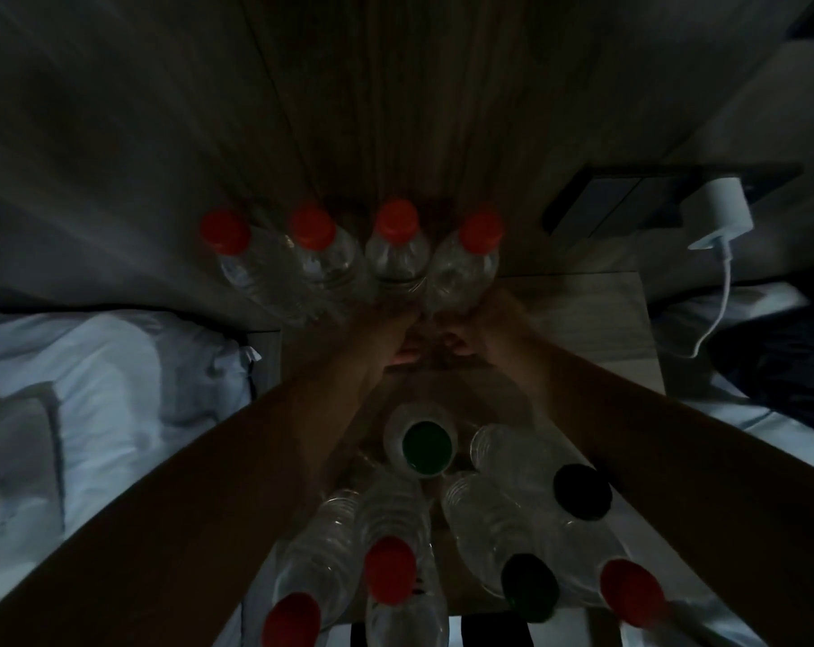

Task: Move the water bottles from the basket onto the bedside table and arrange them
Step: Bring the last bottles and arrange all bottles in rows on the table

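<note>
Looking across from the bed (92,366) on the left, four red-capped bottles (312,226) stand in a row at the back of the bedside table (596,319), against the wall. The left hand (386,326) and right hand (482,324) reach to the bases of the two rightmost. In this gloom I cannot tell whether they grip or merely nudge. Nearer the person, a green-capped bottle (426,443), a black-capped bottle (581,491) and others stand loosely grouped. No basket shows. The moving seems mostly done; straightening the front group looks left.
</note>
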Demonstrator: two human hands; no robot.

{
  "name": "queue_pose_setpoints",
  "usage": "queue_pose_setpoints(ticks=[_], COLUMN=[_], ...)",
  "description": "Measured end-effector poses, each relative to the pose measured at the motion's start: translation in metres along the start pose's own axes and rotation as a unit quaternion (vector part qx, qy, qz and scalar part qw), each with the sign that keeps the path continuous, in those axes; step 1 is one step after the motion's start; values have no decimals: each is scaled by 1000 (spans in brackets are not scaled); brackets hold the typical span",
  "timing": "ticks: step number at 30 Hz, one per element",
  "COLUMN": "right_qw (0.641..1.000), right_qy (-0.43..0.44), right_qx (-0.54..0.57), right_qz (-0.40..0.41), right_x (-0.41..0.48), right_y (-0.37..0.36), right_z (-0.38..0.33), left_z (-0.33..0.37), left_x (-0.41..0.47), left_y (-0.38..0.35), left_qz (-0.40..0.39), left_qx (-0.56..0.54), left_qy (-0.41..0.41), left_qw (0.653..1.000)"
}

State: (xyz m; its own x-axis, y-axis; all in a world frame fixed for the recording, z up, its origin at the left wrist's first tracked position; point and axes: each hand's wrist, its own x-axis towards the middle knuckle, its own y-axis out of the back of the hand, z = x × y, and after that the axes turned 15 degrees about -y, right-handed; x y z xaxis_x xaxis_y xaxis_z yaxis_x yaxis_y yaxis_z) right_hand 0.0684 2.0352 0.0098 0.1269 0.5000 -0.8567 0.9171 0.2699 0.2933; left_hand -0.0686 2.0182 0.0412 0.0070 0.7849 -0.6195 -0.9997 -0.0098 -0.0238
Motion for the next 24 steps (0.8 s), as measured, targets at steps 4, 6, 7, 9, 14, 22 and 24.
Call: queue_pose_setpoints(ticks=[4,6,7,9,14,22,24], right_qw=[998,995,992,992,987,988,991], right_qy=[-7,-20,-23,-26,-126,-96,-64], right_qx=[53,102,121,125,91,110,88], right_qz=[17,3,-10,-21,-39,47,76], right_x=[-8,-18,-21,-23,-12,-5,15], right_y=[-3,-7,-9,-13,-30,-49,-49], right_z=[-3,-7,-9,-13,-16,-17,-5], left_z=[-6,-11,-14,-15,-13,-20,-20], left_x=[-6,-13,-14,-16,-3,12,7], left_y=[10,28,41,62,77,74,74], left_qz=[2,1,14,53,120,155,195], left_qx=[4,20,18,10,7,85,137], left_qy=[56,96,102,77,35,-25,-51], left_qw=[998,995,995,996,992,984,970])
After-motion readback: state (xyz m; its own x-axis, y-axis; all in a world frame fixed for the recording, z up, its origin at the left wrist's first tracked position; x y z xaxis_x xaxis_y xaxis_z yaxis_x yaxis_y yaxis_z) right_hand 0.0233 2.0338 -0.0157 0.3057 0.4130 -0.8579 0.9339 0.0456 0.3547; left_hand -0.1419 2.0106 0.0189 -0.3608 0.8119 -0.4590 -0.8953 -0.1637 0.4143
